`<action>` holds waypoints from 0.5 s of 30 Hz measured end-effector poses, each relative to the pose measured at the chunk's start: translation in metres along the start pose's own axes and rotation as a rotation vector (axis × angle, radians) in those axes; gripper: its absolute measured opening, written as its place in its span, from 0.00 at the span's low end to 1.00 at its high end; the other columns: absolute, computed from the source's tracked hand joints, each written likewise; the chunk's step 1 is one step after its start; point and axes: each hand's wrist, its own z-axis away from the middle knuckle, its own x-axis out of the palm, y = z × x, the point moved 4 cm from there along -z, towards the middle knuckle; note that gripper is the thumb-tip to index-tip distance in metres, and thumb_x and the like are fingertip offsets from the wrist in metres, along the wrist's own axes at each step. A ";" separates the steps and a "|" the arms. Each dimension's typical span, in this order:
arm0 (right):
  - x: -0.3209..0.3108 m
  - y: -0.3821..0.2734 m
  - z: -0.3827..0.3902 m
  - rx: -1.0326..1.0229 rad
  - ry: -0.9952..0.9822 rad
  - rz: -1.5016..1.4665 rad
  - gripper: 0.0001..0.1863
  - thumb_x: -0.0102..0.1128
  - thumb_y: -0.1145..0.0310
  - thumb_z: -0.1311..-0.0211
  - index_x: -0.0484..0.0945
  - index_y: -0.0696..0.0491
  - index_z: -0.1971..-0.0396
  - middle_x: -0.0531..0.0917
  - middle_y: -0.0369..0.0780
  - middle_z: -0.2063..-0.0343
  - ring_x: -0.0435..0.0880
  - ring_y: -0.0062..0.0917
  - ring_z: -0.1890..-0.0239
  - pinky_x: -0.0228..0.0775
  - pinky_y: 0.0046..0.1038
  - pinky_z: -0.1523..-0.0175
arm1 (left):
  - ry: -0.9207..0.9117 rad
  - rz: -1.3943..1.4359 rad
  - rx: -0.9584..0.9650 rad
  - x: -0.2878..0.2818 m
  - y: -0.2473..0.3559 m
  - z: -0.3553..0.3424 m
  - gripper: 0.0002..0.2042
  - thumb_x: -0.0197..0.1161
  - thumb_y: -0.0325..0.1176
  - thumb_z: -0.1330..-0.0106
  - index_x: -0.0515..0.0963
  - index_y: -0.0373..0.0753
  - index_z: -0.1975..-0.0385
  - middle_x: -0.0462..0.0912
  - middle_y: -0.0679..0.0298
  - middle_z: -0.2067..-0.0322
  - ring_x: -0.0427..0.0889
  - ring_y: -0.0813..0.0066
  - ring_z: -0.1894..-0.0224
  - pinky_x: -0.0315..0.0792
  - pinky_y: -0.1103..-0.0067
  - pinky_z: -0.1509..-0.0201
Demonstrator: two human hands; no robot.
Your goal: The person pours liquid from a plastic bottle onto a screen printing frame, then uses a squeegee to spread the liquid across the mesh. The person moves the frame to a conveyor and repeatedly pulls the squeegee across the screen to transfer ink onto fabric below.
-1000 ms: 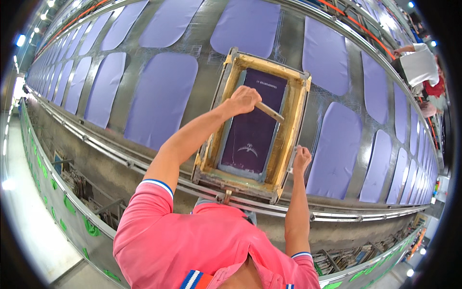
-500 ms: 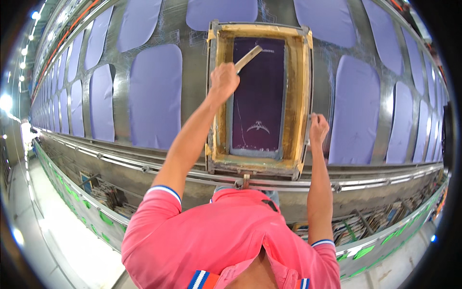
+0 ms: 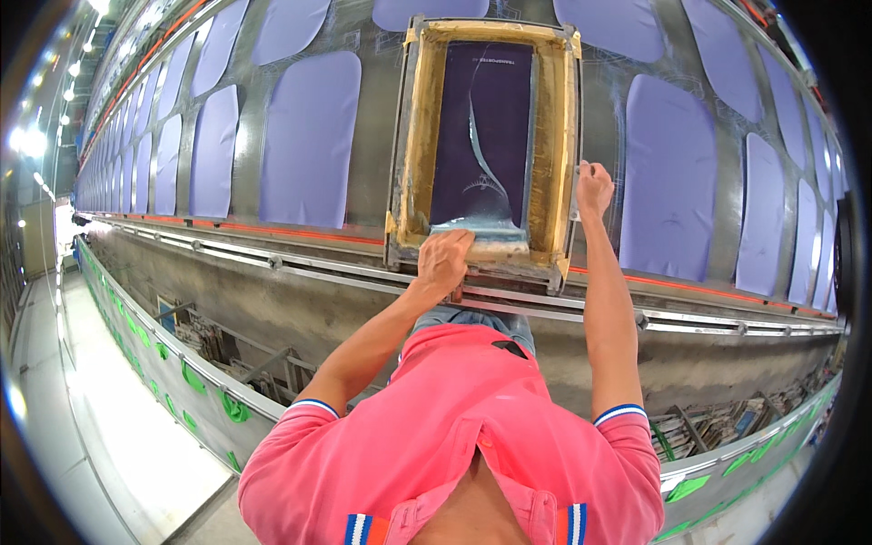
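Note:
A wooden printing screen (image 3: 557, 154), its frame wrapped in yellowish tape, lies in front of me on the long table. Its dark purple mesh (image 3: 459, 100) carries a small light design near the close end and a thin, curving streak of pale, wet-looking ink (image 3: 476, 141). My left hand (image 3: 445, 259) is closed on a wooden squeegee (image 3: 500, 247) at the near end inside the frame; the hand covers part of it. More pale ink spreads along the squeegee. My right hand (image 3: 595, 188) has its fingers curled on the metal edge (image 3: 577, 204) along the frame's right side.
Lilac fabric panels with rounded corners, such as this one (image 3: 670, 177), lie in rows on the dark table (image 3: 374, 182) to both sides. A metal rail (image 3: 345, 282) runs along the near edge. Below it is a shelf with stacked flat things (image 3: 727, 427).
My left hand has come from the far part of the screen to its near end with the squeegee. The pale ink streak now crosses the mesh. My right hand stays at the frame's right side.

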 end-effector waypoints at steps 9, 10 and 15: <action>0.000 0.003 0.000 -0.066 0.027 0.008 0.20 0.56 0.54 0.36 0.82 0.59 0.69 0.83 0.53 0.73 0.82 0.52 0.65 0.71 0.46 0.56 | 0.228 -0.050 0.237 0.014 -0.019 -0.032 0.13 0.61 0.22 0.52 0.79 0.35 0.64 0.83 0.56 0.61 0.83 0.55 0.57 0.75 0.66 0.52; 0.001 0.003 0.001 -0.059 0.002 0.030 0.20 0.55 0.54 0.35 0.82 0.59 0.66 0.83 0.52 0.69 0.82 0.50 0.62 0.70 0.45 0.54 | 0.230 -0.085 0.228 0.012 -0.026 -0.054 0.13 0.61 0.22 0.52 0.78 0.35 0.63 0.83 0.56 0.61 0.83 0.56 0.56 0.75 0.66 0.52; -0.010 -0.023 0.003 -0.227 0.172 0.122 0.21 0.56 0.56 0.32 0.82 0.58 0.53 0.79 0.47 0.55 0.75 0.42 0.48 0.65 0.41 0.42 | 0.326 -0.092 0.272 -0.004 -0.053 -0.200 0.10 0.59 0.22 0.49 0.79 0.37 0.66 0.83 0.58 0.64 0.83 0.57 0.59 0.75 0.67 0.54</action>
